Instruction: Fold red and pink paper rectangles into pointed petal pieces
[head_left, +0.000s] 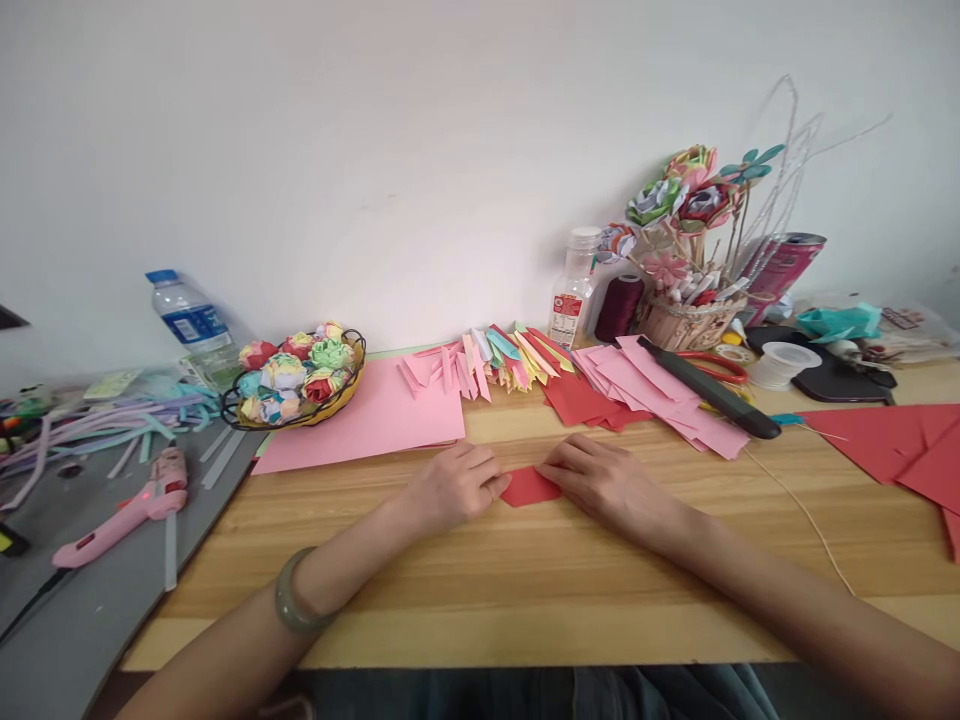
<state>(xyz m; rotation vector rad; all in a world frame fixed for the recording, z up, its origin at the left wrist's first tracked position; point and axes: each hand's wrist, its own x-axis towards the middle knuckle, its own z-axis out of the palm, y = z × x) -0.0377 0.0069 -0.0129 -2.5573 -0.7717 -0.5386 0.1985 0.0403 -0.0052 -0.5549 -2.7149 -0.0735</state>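
Observation:
A small folded red paper (529, 487) lies on the wooden table (465, 620), between my two hands. My left hand (463, 484) is closed on its left end, fingers bent together, with a ring showing on one finger. At its right end my right hand (600, 482) pinches the paper, the fingertips pressed together. Behind the hands are a large pink sheet (375, 425), a row of folded colored strips (517, 358), a stack of pink paper pieces (675, 400) and some red pieces (581, 403).
At left, a pink glue gun (124, 520) rests on a grey board (82, 620). A basket of paper flowers (349, 392) and a water bottle (191, 315) stand behind. At right are a black cutter (705, 388), a flower pot (690, 325) and large red sheets (885, 440).

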